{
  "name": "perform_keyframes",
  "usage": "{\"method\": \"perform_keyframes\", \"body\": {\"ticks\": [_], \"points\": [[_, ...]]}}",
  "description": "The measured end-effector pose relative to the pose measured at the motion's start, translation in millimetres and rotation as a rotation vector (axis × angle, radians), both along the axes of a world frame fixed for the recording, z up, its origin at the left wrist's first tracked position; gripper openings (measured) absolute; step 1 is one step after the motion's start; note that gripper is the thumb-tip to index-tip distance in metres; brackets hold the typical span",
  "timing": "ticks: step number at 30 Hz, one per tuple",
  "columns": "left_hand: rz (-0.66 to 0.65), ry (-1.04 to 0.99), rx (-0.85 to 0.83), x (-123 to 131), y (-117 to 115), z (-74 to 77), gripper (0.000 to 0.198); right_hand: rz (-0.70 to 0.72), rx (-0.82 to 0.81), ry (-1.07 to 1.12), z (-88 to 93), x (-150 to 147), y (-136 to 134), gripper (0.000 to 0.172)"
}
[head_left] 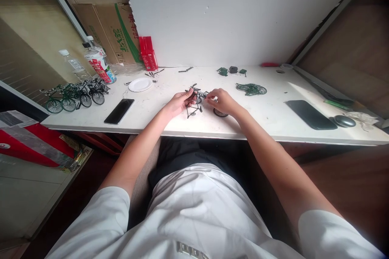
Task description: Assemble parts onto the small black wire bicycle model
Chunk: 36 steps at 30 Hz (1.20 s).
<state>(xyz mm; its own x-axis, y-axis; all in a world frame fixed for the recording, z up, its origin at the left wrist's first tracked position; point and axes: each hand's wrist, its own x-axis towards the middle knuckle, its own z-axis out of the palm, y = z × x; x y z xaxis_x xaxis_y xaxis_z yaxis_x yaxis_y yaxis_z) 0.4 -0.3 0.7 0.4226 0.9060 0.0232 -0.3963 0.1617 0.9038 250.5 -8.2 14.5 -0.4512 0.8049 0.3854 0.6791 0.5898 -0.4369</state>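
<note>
My left hand (181,102) is closed round a black model bicycle frame (192,110), held up just over the white table. Close by on the right, my right hand (221,99) has its fingers pinched together beside small silvery parts (201,94). What lies between those fingertips, if anything, is too small to make out. A small spoked black wheel (220,113) rests on the table below my right hand, partly hidden by it.
Several finished model bicycles (79,94) stand at the left near bottles (101,64). A phone (119,111), a white paper plate (140,84), green frames (251,89), small green parts (223,71), a dark tablet-like slab (310,114) and a mouse (344,121) lie on the table (170,128).
</note>
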Motion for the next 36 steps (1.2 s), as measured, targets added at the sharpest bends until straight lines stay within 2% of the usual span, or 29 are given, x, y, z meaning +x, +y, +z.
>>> {"method": "perform_keyframes", "body": {"ticks": [2,4,8,10,15,17,19,22,25,28,31,33,36], "points": [[0.004,0.002,0.000,0.0,1.0,-1.0,0.040,-0.008,0.014,-0.004,0.5,-2.0,-0.4,0.032],[0.002,0.003,0.011,0.2,1.2,-1.8,0.041,-0.004,-0.045,-0.035,6.8,2.6,-2.7,0.034],[0.009,0.022,0.025,0.3,0.0,-2.0,0.041,-0.032,-0.372,-0.110,26.1,25.0,-8.9,0.044],[0.007,0.026,0.029,0.2,-0.4,-1.8,0.042,-0.032,-0.459,-0.189,31.7,35.7,-10.0,0.052],[-0.014,0.027,0.024,-0.9,0.8,-2.8,0.044,-0.124,-0.534,-0.311,30.0,43.5,-7.0,0.077],[-0.024,0.029,0.033,-1.4,1.0,-3.2,0.046,-0.132,-0.566,-0.332,29.4,41.2,-6.8,0.080],[-0.019,0.041,0.055,-1.4,0.4,-3.0,0.049,-0.146,-0.569,-0.343,31.1,39.0,-8.3,0.077],[0.024,0.094,0.121,-0.7,-0.9,-1.0,0.052,-0.131,-0.546,-0.327,36.9,37.7,-12.6,0.053],[0.117,0.183,0.234,1.2,-2.0,3.0,0.052,-0.076,-0.455,-0.140,44.4,36.7,-17.4,0.035],[0.226,0.288,0.358,5.0,-6.1,9.4,0.057,-0.080,-0.218,0.200,52.3,31.1,-22.8,0.040],[0.261,0.392,0.485,11.3,-16.1,16.7,0.059,-0.069,-0.025,0.482,59.8,19.4,-30.4,0.050],[0.262,0.452,0.545,16.5,-24.9,20.3,0.057,-0.034,0.038,0.556,63.5,9.6,-37.0,0.052],[0.311,0.535,0.675,23.2,-36.5,23.1,0.048,0.025,0.106,0.553,66.5,-4.3,-47.8,0.052]]}}
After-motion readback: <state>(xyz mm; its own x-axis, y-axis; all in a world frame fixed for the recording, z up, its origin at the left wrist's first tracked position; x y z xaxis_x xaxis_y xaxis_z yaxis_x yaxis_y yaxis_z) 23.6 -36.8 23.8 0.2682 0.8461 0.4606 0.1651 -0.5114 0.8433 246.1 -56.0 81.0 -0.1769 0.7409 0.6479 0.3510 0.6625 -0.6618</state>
